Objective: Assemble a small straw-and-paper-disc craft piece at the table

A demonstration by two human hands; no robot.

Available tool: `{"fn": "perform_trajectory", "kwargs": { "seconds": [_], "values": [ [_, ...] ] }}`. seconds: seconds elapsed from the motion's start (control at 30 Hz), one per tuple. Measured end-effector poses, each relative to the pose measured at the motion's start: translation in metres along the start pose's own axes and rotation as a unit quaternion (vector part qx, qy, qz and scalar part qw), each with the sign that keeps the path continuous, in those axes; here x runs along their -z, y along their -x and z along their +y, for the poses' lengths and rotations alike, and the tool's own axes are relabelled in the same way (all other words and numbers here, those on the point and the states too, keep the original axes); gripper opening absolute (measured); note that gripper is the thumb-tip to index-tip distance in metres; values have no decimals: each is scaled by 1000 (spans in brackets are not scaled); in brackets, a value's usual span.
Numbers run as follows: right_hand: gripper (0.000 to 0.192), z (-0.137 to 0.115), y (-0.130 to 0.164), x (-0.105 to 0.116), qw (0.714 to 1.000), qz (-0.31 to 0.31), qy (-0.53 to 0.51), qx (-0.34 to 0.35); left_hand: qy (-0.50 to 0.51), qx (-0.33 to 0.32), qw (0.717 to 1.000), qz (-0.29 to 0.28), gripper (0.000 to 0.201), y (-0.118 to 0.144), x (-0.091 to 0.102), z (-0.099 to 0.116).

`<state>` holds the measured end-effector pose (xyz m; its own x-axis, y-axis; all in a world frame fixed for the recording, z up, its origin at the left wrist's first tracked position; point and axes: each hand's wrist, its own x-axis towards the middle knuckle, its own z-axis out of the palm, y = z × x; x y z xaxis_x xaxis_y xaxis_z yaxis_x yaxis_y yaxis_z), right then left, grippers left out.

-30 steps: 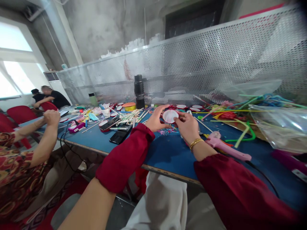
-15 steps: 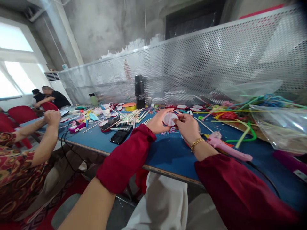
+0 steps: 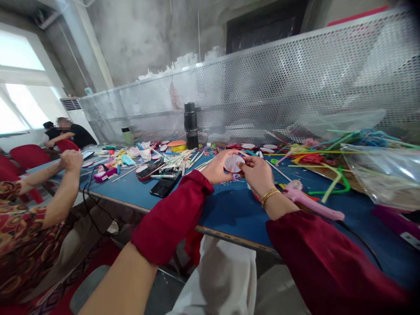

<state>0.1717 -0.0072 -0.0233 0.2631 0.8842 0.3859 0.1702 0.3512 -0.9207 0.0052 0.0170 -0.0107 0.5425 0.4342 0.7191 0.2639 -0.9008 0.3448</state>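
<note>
Fingers [image 3: 226, 154] of the left hand [image 3: 218, 168] curl round the left rim of a small round disc [image 3: 232, 162], white with a red edge, while the right hand [image 3: 259, 175] pinches its right rim between thumb and forefinger; both hands grasp it, neither is released. Held just above the blue tabletop [image 3: 229, 210], the disc stands nearly upright, its flat face turned toward the camera; it lies between the two hands, equally near to each. A pink glue gun [image 3: 308, 200] lies on the tabletop just right of the right wrist; a black flask [image 3: 190, 125] stands well behind; a co-worker's hands [image 3: 70, 159] are raised at far left.
</note>
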Motion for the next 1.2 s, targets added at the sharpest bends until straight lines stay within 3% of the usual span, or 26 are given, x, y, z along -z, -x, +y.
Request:
{"fn": "perform_trajectory", "kwargs": {
  "seconds": [0.9,1.2],
  "values": [
    [21,-8,6,0,999,1,-32,-35,2,-3,1000,-17,77,1,0,-7],
    [21,-3,3,0,999,-12,-27,-28,14,-25,1000,-8,94,0,2,-9]
  ]
}}
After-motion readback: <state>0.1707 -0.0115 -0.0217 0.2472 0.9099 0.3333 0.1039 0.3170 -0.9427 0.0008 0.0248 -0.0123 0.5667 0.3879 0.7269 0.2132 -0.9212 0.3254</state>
